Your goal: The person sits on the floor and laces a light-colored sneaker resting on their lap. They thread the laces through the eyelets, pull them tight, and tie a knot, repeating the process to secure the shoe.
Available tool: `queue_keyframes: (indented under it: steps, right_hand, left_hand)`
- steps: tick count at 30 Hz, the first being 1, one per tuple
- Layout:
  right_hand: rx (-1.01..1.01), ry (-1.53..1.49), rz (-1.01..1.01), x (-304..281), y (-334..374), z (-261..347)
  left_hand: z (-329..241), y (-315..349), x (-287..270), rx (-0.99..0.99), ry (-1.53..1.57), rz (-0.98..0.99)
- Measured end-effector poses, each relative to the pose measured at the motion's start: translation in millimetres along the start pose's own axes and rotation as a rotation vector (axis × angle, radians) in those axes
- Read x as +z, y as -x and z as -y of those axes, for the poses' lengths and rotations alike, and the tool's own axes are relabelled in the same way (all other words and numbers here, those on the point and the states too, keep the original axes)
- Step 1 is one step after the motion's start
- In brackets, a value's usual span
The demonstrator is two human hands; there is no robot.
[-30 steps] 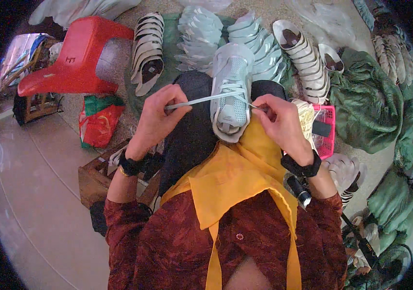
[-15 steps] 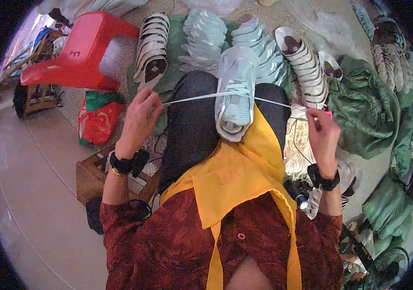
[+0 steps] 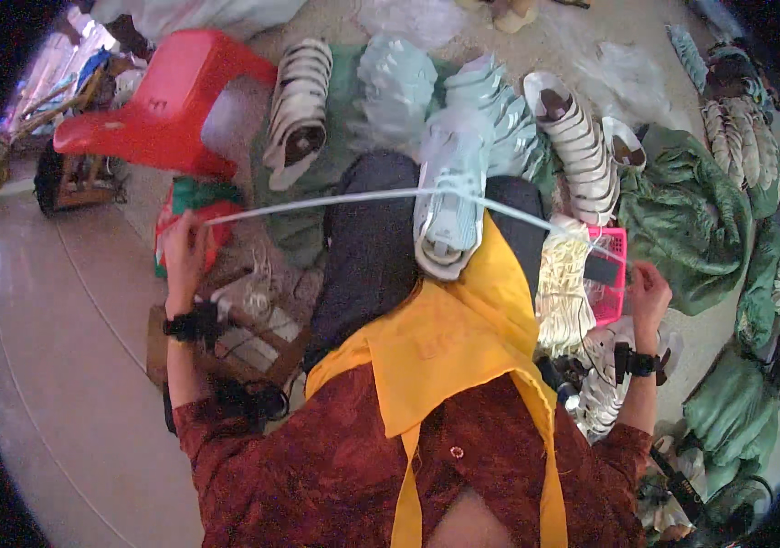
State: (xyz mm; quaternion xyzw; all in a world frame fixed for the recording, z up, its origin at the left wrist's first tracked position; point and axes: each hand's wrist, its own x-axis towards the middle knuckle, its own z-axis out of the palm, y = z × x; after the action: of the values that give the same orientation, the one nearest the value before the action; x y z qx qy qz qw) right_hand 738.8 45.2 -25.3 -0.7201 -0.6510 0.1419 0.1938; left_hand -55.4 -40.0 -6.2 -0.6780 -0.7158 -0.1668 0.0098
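Note:
A pale blue sneaker [image 3: 450,224] rests on my lap between my dark-trousered knees, its heel toward me. From it a light shoelace [image 3: 335,198] runs out tautly to both sides. My left hand [image 3: 185,248] is closed on one end of the lace, far out to the left near a red and green bag. Out to the right, my right hand [image 3: 650,290] pinches the other end, beside a pink basket [image 3: 611,306]. The lace blurs close to the right fingers. A yellow apron [image 3: 445,342] covers my lap below the sneaker.
Stacked pale blue shoe uppers [image 3: 394,87] and white ones [image 3: 304,91] lie beyond my knees. A red plastic chair [image 3: 180,96] stands far left, above the bag [image 3: 171,215]. Cream laces [image 3: 562,292] lie by the basket. Green cloth [image 3: 691,219] is heaped on the right.
Both hands have moved apart and slightly toward me, drawing longer lengths of lace out of the sneaker. The pink basket has come into fuller view.

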Motion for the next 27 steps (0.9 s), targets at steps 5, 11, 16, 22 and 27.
queue_keyframes:
  steps: [5,11,16,22,27]
  right_hand:
    - [-0.065,-0.006,-0.102,5,-11,-23]
    - [-0.169,0.077,-0.201,-2,-16,-41]
    - [0.02,-0.074,-0.197,-13,-18,-53]
    - [-0.037,-0.023,-0.283,-31,-9,-47]
    - [-0.036,-0.015,-0.297,-23,-7,-61]
  left_hand:
    - [28,6,-14,-0.189,0.064,-0.12]
    - [32,-15,-39,-0.167,-0.002,-0.062]
    - [32,-24,-52,-0.15,-0.069,-0.055]
    - [56,-25,-41,-0.233,-0.054,-0.016]
    - [65,-10,-47,-0.199,-0.212,-0.076]
